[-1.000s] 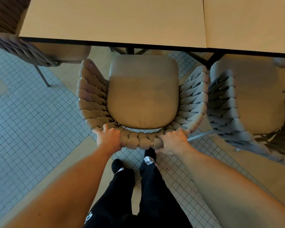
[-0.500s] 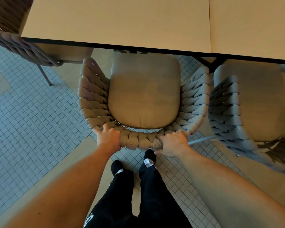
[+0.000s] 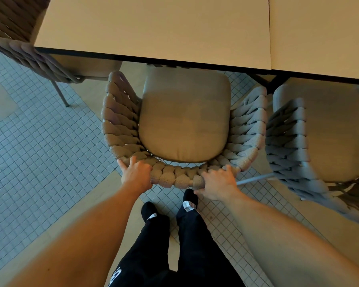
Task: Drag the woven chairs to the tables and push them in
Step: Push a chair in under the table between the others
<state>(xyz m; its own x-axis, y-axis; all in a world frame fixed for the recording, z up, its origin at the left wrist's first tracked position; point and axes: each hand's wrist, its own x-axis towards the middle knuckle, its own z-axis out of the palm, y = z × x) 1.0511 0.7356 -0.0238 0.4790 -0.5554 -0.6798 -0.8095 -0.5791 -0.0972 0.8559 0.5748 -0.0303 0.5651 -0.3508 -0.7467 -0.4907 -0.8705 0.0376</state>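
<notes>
Both hands, left hand [image 3: 136, 172] and right hand [image 3: 218, 184], grip the woven chair [image 3: 120, 125] backrest, its seat front just under the table [image 3: 153, 27] edge

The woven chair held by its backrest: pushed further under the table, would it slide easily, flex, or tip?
The woven chair probably slides rather than tips: both hands, left hand and right hand, grip its low backrest. Thin metal legs on the tiled floor may catch on grout lines. The thick rope weave likely gives slightly under the fingers, while the frame looks stiff.

Tan woven chair [image 3: 120, 121], beige table [image 3: 153, 25], grey-tiled floor [image 3: 39, 146]
</notes>
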